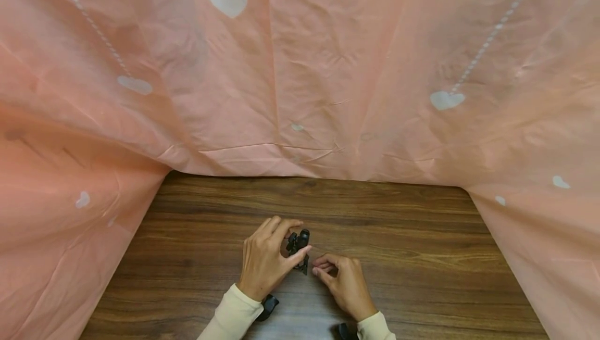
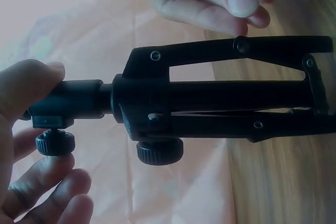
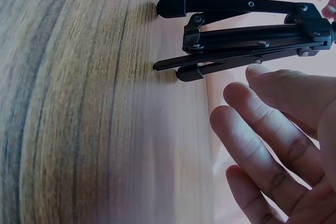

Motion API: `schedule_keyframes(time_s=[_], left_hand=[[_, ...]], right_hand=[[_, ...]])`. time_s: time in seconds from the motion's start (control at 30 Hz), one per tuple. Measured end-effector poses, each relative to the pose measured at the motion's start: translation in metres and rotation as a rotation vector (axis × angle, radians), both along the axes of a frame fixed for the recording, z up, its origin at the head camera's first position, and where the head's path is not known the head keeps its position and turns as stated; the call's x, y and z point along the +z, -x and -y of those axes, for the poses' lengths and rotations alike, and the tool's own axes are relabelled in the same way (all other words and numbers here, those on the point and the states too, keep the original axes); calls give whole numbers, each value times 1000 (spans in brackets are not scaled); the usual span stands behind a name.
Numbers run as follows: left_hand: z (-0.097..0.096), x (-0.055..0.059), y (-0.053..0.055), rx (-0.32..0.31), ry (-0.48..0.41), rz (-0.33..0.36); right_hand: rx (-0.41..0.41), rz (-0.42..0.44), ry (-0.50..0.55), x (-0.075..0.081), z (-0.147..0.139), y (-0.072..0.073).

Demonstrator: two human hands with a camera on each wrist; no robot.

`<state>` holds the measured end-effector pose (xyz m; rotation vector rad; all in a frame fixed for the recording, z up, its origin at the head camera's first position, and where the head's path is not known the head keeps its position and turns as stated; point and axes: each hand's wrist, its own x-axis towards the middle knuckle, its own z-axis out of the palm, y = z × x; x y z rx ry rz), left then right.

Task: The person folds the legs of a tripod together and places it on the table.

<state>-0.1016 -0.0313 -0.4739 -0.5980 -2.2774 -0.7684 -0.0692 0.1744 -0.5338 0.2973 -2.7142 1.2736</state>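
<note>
A small black tripod [image 1: 303, 237] stands nearly upright over the wooden table, its legs folded close to the centre column. My left hand [image 1: 264, 256] grips it by the top; in the left wrist view the thumb lies on the upper tube and the fingers curl below, beside a small ribbed knob [image 2: 55, 143]. A larger knob [image 2: 160, 151] sits at the leg collar. Beside the legs is my right hand [image 1: 347, 282], its fingers loosely bent and holding nothing. The right wrist view shows its thumb tip right at one leg and the rubber feet [image 3: 170, 7] close to the tabletop.
The dark wooden table [image 1: 422, 246] runs back to a pink cloth [image 1: 328, 95] with white hearts, which hangs behind it and along both sides. Black devices [image 1: 268, 307] are worn at both wrists.
</note>
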Motion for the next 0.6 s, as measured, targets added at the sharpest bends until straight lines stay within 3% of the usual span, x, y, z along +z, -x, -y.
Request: schedule_keyframes(time_s=[0.2, 0.6], left_hand=[[1, 1, 0, -29, -17, 36], [5, 6, 2, -119, -59, 175]], right_hand=[[0, -2, 0, 1, 0, -1], [6, -3, -3, 2, 1, 1]])
